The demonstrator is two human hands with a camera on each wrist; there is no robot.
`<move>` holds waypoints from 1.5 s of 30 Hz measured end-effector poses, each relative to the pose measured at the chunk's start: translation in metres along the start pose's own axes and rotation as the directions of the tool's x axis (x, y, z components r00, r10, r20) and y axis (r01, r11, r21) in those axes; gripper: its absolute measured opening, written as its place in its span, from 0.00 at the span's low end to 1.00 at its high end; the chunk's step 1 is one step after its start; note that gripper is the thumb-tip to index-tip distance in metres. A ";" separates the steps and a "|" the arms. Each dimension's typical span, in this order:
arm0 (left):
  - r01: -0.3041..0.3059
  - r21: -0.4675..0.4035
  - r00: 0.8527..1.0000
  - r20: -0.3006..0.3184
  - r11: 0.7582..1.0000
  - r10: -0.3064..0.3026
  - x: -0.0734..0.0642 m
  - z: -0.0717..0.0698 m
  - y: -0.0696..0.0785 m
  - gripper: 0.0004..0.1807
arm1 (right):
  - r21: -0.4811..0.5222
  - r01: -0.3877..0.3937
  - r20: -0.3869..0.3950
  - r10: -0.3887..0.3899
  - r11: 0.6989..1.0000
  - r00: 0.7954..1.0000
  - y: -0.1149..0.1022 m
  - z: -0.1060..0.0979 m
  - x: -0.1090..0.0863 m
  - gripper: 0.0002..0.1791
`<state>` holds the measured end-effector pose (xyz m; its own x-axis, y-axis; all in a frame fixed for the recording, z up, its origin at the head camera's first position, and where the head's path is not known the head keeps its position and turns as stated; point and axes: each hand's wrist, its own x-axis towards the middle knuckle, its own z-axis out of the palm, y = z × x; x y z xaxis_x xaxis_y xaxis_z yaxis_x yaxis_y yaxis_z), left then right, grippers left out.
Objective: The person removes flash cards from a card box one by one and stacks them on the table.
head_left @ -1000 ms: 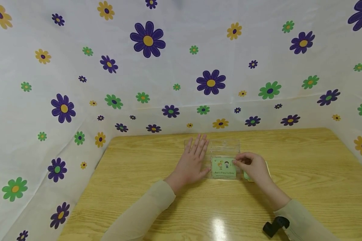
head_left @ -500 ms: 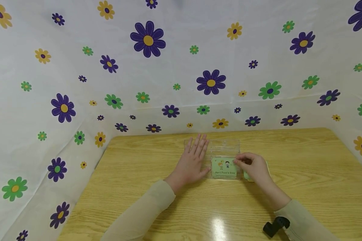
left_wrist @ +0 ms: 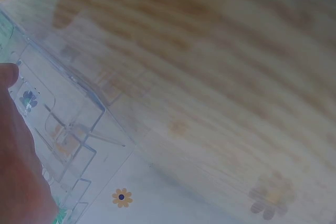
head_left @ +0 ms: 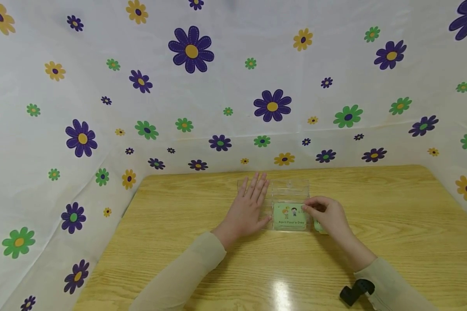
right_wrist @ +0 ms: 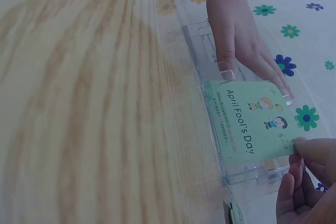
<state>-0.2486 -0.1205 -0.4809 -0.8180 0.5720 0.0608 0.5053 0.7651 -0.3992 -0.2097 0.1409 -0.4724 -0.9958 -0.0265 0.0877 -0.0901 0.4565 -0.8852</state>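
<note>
A light green card [head_left: 289, 217], printed "April Fool's Day" with two cartoon children, lies over a section of a clear plastic case [head_left: 289, 198]. The thumb and fingertips of my right hand [head_left: 330, 218] pinch its upper right corner; the right wrist view shows the pinch close up on the card [right_wrist: 252, 121]. My left hand [head_left: 246, 212] rests flat with straight fingers on the case's left part, its thumb tip near the card's left edge. More green cards [head_left: 319, 227] lie just right of the case, mostly hidden under my right hand.
The case stands toward the back of a wood-grain table [head_left: 202, 268]. Behind it and at both sides hangs a white cloth [head_left: 218, 86] with purple, green and yellow flowers. A black device [head_left: 356, 293] is strapped at my right sleeve.
The card has shifted very slightly to the right, still pinched by the right hand. The left hand and the case have stayed in place.
</note>
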 end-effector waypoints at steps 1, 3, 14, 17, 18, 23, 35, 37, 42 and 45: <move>0.000 0.000 1.000 0.001 1.000 0.000 0.000 0.000 0.000 0.56 | 0.001 0.003 -0.001 -0.003 1.000 1.000 0.000 0.000 0.000 0.08; -0.001 0.000 1.000 0.000 1.000 0.001 0.000 -0.001 0.000 0.56 | 0.002 0.010 -0.001 -0.010 1.000 1.000 0.000 0.000 0.000 0.09; -0.007 -0.002 1.000 0.010 1.000 0.007 0.000 0.000 -0.001 0.56 | 0.006 -0.007 -0.008 0.007 1.000 1.000 0.000 -0.001 -0.001 0.10; -0.006 0.001 1.000 0.010 1.000 0.006 0.000 -0.001 -0.001 0.56 | 0.006 -0.013 -0.010 0.013 1.000 1.000 0.000 -0.001 -0.001 0.10; -0.006 0.002 1.000 0.010 1.000 0.006 0.000 -0.001 -0.001 0.55 | 0.009 -0.015 -0.010 0.016 1.000 1.000 0.000 -0.001 -0.001 0.10; -0.008 0.000 1.000 0.004 1.000 0.008 0.000 -0.001 -0.001 0.55 | 0.033 -0.019 -0.017 0.020 0.999 1.000 -0.001 -0.001 -0.001 0.11; -0.011 0.007 1.000 0.015 1.000 0.011 -0.001 -0.004 -0.001 0.56 | 0.042 -0.013 -0.048 0.015 0.999 0.999 -0.002 -0.003 -0.001 0.11; -0.010 0.012 1.000 0.015 1.000 0.010 -0.001 -0.004 -0.001 0.56 | 0.045 -0.017 -0.051 0.020 0.999 0.999 -0.003 -0.004 -0.001 0.11; -0.009 0.012 1.000 0.017 1.000 0.009 -0.001 -0.003 -0.001 0.56 | 0.048 -0.021 -0.052 0.024 0.999 0.998 -0.003 -0.004 -0.001 0.11; -0.009 0.008 1.000 0.017 1.000 0.009 0.000 -0.002 -0.001 0.56 | 0.054 -0.027 -0.050 0.030 0.998 0.998 -0.003 -0.004 -0.001 0.12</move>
<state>-0.2482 -0.1206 -0.4783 -0.8179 0.5738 0.0416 0.5105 0.7572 -0.4074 -0.2086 0.1429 -0.4679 -0.9960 0.0321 0.0839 -0.0635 0.4088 -0.9104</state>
